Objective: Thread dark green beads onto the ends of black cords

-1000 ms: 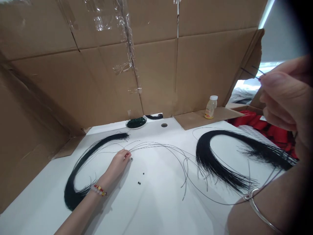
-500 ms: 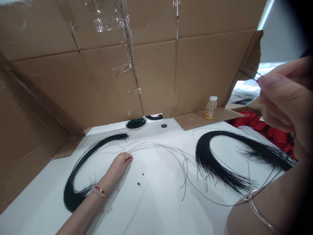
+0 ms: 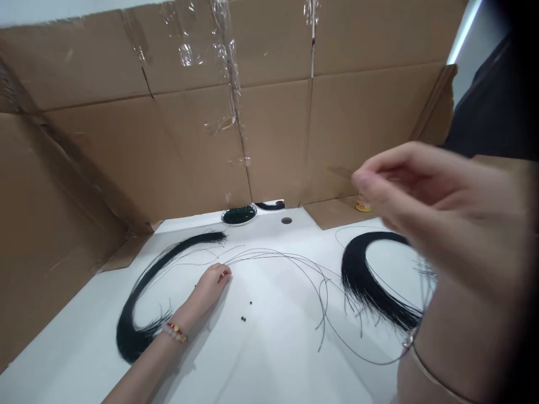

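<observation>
1. So, your left hand point(image 3: 210, 286) rests on the white table at lower centre-left, its fingers curled inward and close together. Fine black strands run right up to the fingertips, but you cannot tell whether those fingers pinch anything.
2. Your right hand point(image 3: 433, 207) is raised at the right of the frame, well above the table. Its fingertips point(image 3: 357, 178) are drawn together, and the blur leaves it impossible to tell whether they pinch a strand.
3. The loose, thin black strands point(image 3: 290, 258) arc across the middle of the table, from beside your left fingertips toward the right.
4. A dense, curved bundle of black strands point(image 3: 130, 331) sweeps around your left hand and wrist at lower left, and a second curved black bundle point(image 3: 357, 275) lies at centre-right, partly behind your right forearm.
5. Small round black beads point(image 3: 243, 318) sit on the table just right of your left hand, and a round dish of dark green beads point(image 3: 239, 215) sits at the table's far edge.
6. A beaded red-and-yellow bracelet point(image 3: 174, 332) circles your left wrist, and a thin silver bangle point(image 3: 421, 359) circles your right arm at lower right.
7. Tan corrugated cardboard point(image 3: 273, 140) walls off the table's far and left sides, with clear packing tape point(image 3: 229, 73) hanging at upper centre.
</observation>
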{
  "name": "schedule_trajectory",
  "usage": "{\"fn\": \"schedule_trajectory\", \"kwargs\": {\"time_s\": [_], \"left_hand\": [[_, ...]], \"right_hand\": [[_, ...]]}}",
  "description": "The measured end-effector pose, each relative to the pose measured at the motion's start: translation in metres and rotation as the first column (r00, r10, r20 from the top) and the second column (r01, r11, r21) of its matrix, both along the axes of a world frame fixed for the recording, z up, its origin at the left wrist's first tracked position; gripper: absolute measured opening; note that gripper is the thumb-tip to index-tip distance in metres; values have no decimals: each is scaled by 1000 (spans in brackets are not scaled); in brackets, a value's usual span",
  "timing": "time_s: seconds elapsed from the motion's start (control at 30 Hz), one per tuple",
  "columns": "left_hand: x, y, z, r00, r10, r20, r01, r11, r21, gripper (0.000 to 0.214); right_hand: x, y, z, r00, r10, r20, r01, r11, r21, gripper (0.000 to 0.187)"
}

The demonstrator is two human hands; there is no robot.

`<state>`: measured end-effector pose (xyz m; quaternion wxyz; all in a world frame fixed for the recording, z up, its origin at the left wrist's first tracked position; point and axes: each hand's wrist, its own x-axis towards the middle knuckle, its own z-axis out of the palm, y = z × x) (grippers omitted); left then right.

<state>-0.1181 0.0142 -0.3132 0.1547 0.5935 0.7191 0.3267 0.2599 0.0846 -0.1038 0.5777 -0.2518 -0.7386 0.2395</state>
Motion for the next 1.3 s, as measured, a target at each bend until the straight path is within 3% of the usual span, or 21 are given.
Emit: {"fn": "schedule_trajectory", "kwargs": {"time_s": [0.07, 0.17, 0.33, 0.4, 0.47, 0.57, 0.67, 0.73, 0.9, 1.3], "left_hand": [[9, 4, 14, 987, 1, 161, -8, 999, 42, 22], [30, 8, 48, 901, -57, 430, 1, 992, 130, 29], [71, -2, 113, 633, -229, 740, 4, 956, 292, 36], [82, -11, 132, 533, -288, 795, 6, 942, 337, 32], [90, -21, 143, 457, -323, 829, 2, 932, 362, 28], [97, -34, 149, 308, -366, 878, 21, 925, 378, 21], [99, -45, 151, 202, -414, 888, 45, 909, 414, 14], [98, -51, 151, 212, -432, 877, 30, 899, 436, 13], [98, -57, 151, 233, -455, 859, 4, 884, 467, 17], [105, -63, 154, 217, -460, 861, 9, 883, 469, 18]], "right_hand": [[-17, 3, -2, 992, 123, 36, -120, 990, -70, 13], [-41, 4, -6, 942, 331, 54, -314, 926, -211, 20], [-74, -3, -15, 817, 569, 93, -491, 771, -406, 27], [-84, -7, -20, 772, 629, 93, -522, 711, -472, 26], [-93, -11, -24, 767, 639, 53, -538, 686, -489, 25], [-103, -20, -30, 772, 636, -17, -578, 690, -436, 21], [-109, -32, -33, 731, 674, -104, -654, 650, -388, 19], [-113, -41, -33, 726, 670, -152, -670, 642, -373, 19], [-118, -56, -34, 779, 598, -190, -621, 693, -365, 19], [-116, -67, -32, 802, 553, -225, -596, 720, -356, 20]]}}
